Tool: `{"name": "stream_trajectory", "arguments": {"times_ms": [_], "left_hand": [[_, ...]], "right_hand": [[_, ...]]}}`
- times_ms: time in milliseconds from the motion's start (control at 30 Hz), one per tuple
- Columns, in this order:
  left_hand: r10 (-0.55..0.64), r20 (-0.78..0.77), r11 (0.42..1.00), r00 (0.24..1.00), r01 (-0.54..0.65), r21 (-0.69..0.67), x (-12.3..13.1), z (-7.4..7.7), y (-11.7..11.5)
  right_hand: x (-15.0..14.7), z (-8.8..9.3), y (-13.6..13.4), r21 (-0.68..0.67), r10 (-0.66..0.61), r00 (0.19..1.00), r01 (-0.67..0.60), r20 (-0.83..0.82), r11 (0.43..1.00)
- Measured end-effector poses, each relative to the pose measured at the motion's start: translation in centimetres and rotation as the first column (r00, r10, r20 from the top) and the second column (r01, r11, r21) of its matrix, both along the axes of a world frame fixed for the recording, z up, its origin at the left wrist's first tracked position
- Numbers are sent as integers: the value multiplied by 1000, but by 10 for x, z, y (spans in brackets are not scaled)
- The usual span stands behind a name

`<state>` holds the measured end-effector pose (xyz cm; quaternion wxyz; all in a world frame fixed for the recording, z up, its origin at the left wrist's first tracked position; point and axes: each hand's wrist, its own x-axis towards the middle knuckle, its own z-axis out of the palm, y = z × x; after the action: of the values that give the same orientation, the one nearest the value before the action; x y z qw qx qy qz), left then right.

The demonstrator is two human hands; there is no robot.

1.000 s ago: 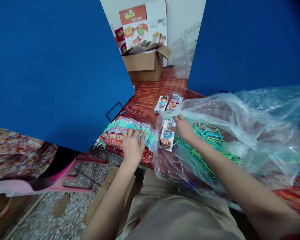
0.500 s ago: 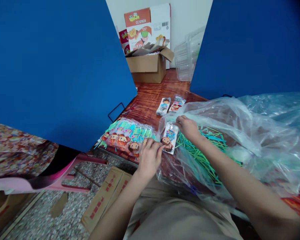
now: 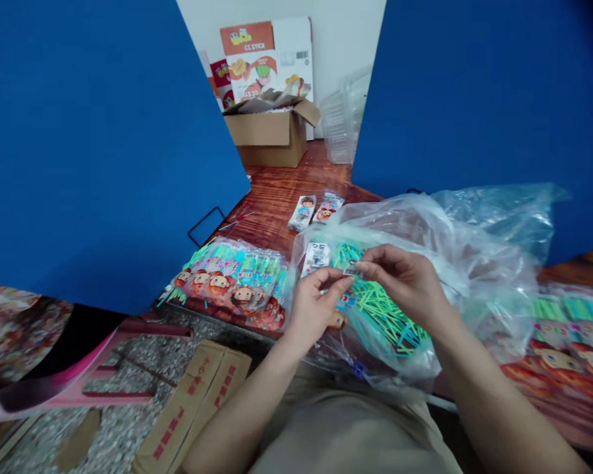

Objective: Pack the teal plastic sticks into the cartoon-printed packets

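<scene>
My left hand (image 3: 316,306) and my right hand (image 3: 408,280) meet over the plastic bag. Thumbs and fingers of both pinch the top edge of a small printed packet (image 3: 344,303), whose blue lettering and cartoon face show below, partly covered by my left hand. Just behind my left hand lies a white packet (image 3: 315,255) with dark print on it. Under my right hand a heap of thin green and blue sticks (image 3: 388,319) lies in the clear plastic bag (image 3: 425,230). Left of my hands, filled cartoon packets (image 3: 247,280) overlap in a row on the table.
Two small packets (image 3: 304,212) lie farther back on the wooden table (image 3: 267,194). An open cardboard box (image 3: 267,135) and clear plastic trays (image 3: 343,118) stand behind. Blue panels (image 3: 93,145) flank both sides. More filled packets (image 3: 568,336) lie at right; a pink chair (image 3: 93,362) stands at left.
Both hands have come together and now pinch a packet's top edge; before, they were apart around the white packets. The view has swung to the right, showing more filled packets there.
</scene>
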<state>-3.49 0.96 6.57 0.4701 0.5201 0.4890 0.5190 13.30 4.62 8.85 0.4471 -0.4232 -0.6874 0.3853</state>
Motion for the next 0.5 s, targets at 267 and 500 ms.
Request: {"name": "stream_trajectory", "arguments": {"times_ms": [267,500], "left_hand": [[-10,-29,991,1000,6,-134,26,-35,-12],[-19,38,976,999,27,-214,23,-30,-12]], "right_hand": [[11,-53,-19,-193,-120,988,100,-94,976],[8,-64,-21,-241,-208,944,147,-255,959]]}}
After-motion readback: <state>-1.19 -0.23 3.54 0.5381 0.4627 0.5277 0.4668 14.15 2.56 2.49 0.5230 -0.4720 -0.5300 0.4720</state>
